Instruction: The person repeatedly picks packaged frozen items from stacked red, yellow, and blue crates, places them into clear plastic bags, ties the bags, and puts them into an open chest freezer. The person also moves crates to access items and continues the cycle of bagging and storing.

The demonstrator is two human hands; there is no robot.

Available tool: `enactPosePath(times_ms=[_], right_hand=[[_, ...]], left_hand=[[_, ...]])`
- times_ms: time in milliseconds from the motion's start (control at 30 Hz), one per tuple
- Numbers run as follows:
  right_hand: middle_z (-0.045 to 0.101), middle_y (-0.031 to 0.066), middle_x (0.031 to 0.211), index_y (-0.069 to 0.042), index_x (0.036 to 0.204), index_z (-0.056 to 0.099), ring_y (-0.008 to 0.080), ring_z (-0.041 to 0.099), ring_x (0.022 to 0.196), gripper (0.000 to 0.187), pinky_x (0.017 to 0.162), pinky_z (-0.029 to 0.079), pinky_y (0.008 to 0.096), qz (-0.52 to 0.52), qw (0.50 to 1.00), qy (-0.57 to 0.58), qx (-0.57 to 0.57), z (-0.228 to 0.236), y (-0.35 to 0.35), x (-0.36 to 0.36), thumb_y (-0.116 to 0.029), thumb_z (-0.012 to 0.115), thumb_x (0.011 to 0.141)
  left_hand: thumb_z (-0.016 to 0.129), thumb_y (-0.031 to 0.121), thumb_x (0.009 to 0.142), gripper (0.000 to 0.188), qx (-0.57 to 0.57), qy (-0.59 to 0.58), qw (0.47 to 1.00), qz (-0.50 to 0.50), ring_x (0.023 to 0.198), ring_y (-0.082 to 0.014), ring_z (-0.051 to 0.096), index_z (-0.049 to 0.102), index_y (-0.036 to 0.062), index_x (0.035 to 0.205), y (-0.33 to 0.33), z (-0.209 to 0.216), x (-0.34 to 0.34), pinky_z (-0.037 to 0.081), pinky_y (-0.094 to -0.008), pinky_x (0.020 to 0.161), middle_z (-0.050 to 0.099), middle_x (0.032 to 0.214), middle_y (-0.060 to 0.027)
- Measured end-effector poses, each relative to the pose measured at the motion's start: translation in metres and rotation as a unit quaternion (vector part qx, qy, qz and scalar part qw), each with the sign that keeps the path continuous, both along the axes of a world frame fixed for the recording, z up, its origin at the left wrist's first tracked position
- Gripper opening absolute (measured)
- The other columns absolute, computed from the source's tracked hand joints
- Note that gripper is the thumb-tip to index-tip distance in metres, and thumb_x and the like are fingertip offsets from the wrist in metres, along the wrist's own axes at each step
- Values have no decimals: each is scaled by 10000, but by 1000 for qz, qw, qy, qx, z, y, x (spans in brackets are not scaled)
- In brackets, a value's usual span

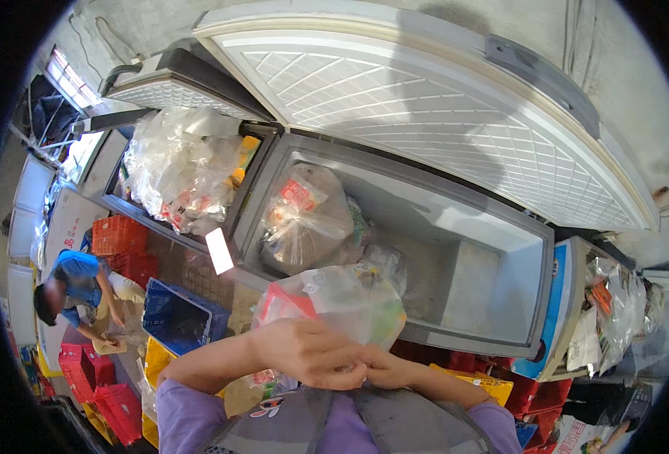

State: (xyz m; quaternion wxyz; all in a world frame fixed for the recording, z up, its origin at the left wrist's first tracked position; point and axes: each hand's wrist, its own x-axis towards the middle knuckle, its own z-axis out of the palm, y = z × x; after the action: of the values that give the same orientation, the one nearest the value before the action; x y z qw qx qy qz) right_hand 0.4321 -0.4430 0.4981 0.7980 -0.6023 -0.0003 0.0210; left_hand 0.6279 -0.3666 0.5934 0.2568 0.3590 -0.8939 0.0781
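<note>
A bulging clear plastic bag (357,299), with red, green and yellow patches showing, hangs in front of my chest at the freezer's near edge. My left hand (304,352) is closed, its fingers bunched at the bag's near end. Beside it and touching it, my right hand (387,369) is closed there too; its fingers are partly hidden. Just beyond the bag lies the open chest freezer (493,265), grey with pale inner walls. Inside it at the left rests another filled clear bag (308,227) with a red patch, next to a smaller clear bag (385,265).
The raised freezer lid (425,113) leans against the wall. Left stands another open freezer heaped with a plastic-wrapped load (187,163). Blue (183,314) and red crates (118,234) stand near a person in blue (81,276). More bags (614,310) sit at the right.
</note>
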Motion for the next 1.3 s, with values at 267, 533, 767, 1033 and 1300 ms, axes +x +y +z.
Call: enactPosePath(times_ms=[267,533,767,1033,1300], right_hand=[[667,113,981,-74,1222,568,173,645,866,454,685,466,307,74,973,107,-189,22,-19,28,-405,592,912],[681,107,1003,-106,1222,593,175,678,787,315,578,466,243,45,962,200,177,-4,-44,55,-283,538,968],[625,86,911,-25,880,591,232,606,866,134,740,503,323,88,883,-125,-445,17,-28,59,-84,601,759],[532,49,841,-70,738,517,232,581,793,155,699,541,334,-61,556,-430,-709,39,-42,71,-125,651,682],[456,27,654,-98,609,482,235,522,665,265,564,437,341,-24,660,-265,-703,-12,-47,16,-182,719,691]], left_hand=[[697,281,779,217,190,175,947,190,540,-209,586,577,138,890,-7,-10,2,439,-323,442,576,665,-39],[758,319,730,297,296,11,905,307,556,-226,588,633,97,884,73,-53,0,450,-326,463,555,608,-42],[588,84,885,321,316,538,736,260,922,-181,587,511,50,1195,68,-127,-4,481,-327,791,588,1021,-75],[585,68,813,288,339,336,849,227,983,-213,579,560,53,1099,45,-98,7,485,-341,778,590,1010,-62],[610,196,660,94,35,-3,924,381,773,-148,571,541,161,714,105,-118,43,467,-319,584,525,750,22]])
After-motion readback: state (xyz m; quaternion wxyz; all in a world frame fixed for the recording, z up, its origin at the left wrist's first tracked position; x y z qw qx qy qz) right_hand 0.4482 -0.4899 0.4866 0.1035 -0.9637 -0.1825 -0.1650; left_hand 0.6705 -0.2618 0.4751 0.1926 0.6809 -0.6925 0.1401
